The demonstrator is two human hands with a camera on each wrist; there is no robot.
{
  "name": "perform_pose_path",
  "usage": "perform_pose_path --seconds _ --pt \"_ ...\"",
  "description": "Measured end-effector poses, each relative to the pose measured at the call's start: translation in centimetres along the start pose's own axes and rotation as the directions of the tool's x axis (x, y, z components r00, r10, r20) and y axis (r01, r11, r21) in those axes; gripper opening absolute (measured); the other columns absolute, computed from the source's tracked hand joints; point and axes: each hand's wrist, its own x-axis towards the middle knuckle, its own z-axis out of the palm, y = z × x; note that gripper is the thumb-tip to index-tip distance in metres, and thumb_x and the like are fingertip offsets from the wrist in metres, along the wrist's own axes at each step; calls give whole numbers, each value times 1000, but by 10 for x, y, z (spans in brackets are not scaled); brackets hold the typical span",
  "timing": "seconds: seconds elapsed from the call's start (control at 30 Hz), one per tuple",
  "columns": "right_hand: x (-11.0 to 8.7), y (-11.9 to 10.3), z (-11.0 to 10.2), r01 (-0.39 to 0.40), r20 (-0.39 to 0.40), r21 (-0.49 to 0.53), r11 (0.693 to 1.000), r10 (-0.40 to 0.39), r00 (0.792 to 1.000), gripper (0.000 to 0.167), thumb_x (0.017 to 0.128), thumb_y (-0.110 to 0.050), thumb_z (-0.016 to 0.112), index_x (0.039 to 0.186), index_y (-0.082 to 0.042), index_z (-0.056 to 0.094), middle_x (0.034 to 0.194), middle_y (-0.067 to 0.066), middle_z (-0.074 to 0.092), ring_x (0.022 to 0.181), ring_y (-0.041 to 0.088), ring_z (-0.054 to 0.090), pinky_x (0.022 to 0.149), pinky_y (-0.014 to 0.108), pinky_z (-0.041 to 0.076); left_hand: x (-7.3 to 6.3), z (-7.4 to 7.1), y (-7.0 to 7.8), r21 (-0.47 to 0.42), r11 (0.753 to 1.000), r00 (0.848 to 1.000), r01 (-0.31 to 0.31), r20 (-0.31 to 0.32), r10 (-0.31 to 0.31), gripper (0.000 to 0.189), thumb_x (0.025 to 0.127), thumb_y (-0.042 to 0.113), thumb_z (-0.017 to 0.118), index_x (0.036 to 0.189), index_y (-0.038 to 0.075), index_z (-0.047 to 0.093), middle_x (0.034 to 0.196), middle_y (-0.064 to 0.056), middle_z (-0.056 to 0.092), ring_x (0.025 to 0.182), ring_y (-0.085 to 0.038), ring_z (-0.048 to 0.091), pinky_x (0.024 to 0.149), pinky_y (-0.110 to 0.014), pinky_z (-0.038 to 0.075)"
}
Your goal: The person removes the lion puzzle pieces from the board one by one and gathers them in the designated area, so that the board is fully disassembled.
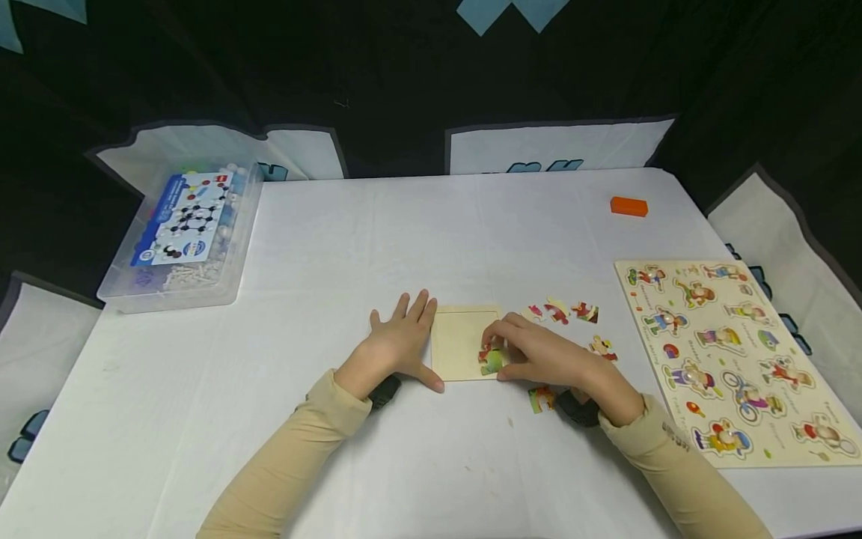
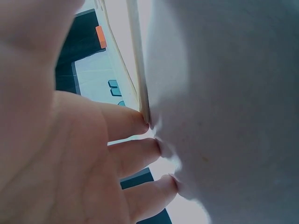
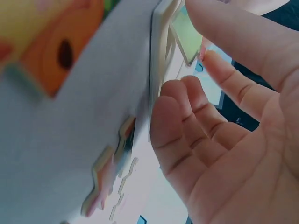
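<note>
A shallow square wooden puzzle tray lies on the white table between both hands. My left hand, fingers spread, rests at its left edge, with fingertips on the table in the left wrist view. My right hand pinches a green and red puzzle piece between thumb and index finger over the tray's lower right corner. In the right wrist view this green piece is tilted against the tray rim; its far side is hidden. Loose pieces lie around my right hand, including a red one and an orange one.
A large board of picture pieces lies at the right. An orange block sits at the back right. At the back left stands a clear plastic box with a blue and white booklet on it.
</note>
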Motion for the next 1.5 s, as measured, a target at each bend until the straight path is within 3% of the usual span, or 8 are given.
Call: perform_pose_path --seconds 0.23,0.57,0.8,1.0,1.27,1.5 --pt "6 -1 2 94 52 56 994 -97 994 37 76 -11 74 109 -12 58 98 -4 54 88 13 49 77 32 42 0 0 0 5 1000 1000 -3 -4 3 132 50 67 73 146 5 6 150 -13 -1 134 -37 1 91 -68 17" --pt "5 -1 3 57 88 1 998 -57 995 42 75 -19 75 112 -9 60 102 -5 55 95 13 48 82 31 40 -1 -1 1 5 1000 1000 4 -8 -4 132 50 66 74 146 5 7 150 -13 1 135 -36 2 92 -68 18" --pt "4 0 3 70 54 -5 998 -69 996 23 79 -16 72 100 -11 64 88 -8 55 81 11 48 75 29 40 -1 0 1 7 1000 1000 3 -7 -3 132 50 66 74 146 5 7 150 -13 1 135 -36 2 91 -68 18" --pt "0 3 0 43 44 66 997 -46 998 8 84 -20 66 88 -17 60 75 -11 52 68 8 46 64 26 40 -1 -1 1 4 1000 1000 -1 -3 1 132 50 66 74 146 5 6 150 -13 -1 135 -36 1 91 -68 17" --pt "-20 8 -15 14 -48 228 974 -3 999 4 89 -16 59 92 -14 57 79 -3 60 66 9 50 60 25 42 0 -1 1 -1 1000 1000 -1 0 1 133 50 66 74 146 5 5 150 -13 -1 135 -36 0 92 -68 16" --pt "-51 22 -22 -25 -178 302 953 82 981 7 90 -17 58 93 -13 54 76 2 61 64 18 52 58 27 42 1 0 0 15 1000 1000 2 8 -2 133 50 68 73 146 6 3 150 -12 -3 135 -35 -1 93 -67 16"
